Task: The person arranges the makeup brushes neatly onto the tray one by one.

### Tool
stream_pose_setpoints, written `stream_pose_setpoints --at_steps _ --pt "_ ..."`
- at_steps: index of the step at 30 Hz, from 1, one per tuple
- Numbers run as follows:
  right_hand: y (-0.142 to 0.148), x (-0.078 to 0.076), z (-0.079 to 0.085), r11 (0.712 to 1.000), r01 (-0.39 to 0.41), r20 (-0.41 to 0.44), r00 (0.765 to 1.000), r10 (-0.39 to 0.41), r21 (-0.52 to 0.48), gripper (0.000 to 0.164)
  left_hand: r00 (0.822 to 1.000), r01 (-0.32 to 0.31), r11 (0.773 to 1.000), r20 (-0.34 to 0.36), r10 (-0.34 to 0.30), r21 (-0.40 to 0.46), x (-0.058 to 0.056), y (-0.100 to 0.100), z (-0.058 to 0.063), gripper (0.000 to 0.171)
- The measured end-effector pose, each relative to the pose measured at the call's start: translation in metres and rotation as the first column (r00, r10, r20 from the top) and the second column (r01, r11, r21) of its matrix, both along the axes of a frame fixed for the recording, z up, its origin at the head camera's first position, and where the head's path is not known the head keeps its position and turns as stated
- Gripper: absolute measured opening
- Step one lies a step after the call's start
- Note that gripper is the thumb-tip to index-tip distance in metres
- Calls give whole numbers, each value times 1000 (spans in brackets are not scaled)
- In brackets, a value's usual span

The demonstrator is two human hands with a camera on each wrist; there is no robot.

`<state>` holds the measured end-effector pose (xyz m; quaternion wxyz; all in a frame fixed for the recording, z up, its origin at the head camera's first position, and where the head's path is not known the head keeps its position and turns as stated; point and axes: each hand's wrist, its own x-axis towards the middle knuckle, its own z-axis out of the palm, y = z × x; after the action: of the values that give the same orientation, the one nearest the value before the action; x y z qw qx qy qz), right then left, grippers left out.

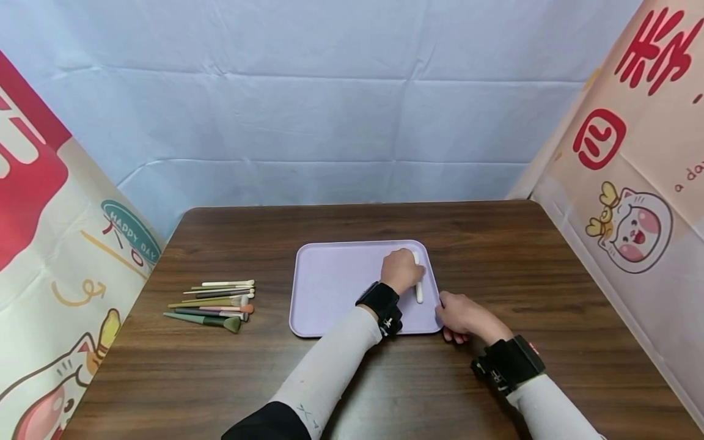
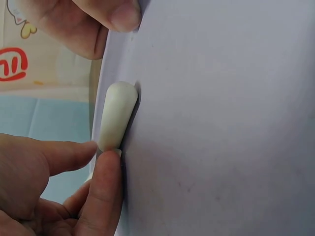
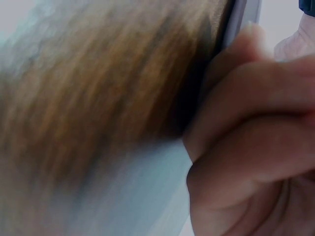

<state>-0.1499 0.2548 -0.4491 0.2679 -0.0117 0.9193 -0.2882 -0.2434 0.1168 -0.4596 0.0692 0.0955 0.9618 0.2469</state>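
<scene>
My left hand (image 1: 400, 271) is over the right side of a lilac rectangular tray (image 1: 341, 287). Its thumb and finger pinch a white makeup brush (image 1: 420, 293), which lies lengthwise along the tray's right rim. In the left wrist view the brush's thick rounded handle end (image 2: 119, 101) sticks out past the fingertips; the fingers hide the rest. At the tray's near right corner, my right hand (image 1: 464, 316) grips the rim with curled fingers. The right wrist view shows those fingers (image 3: 246, 147) close up against the tray's edge, partly blurred.
Left of the tray, several makeup brushes (image 1: 211, 302) lie side by side on the dark wooden table (image 1: 247, 373), with green, black and cream handles. A pale blue cloth (image 1: 308, 122) hangs behind the table. Printed cloths (image 1: 632, 214) stand along both sides.
</scene>
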Motion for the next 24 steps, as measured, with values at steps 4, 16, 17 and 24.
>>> stream_pose_setpoints --at_steps 4,16,17,24 --pt "-1 0 0 1000 -1 5 1000 1 0 14 1000 6 1000 8 -6 6 0 0 0 54" --pt "-1 -3 2 1000 -16 -2 1000 16 12 14 999 29 1000 -15 -29 -4 4 -13 13 37" --pt "-1 -3 2 1000 -15 -4 1000 15 14 15 999 34 999 -21 -34 -8 5 -15 15 35" --pt "-1 -3 1 1000 -24 -2 1000 24 20 15 994 80 996 -77 -82 -33 8 -35 25 40"
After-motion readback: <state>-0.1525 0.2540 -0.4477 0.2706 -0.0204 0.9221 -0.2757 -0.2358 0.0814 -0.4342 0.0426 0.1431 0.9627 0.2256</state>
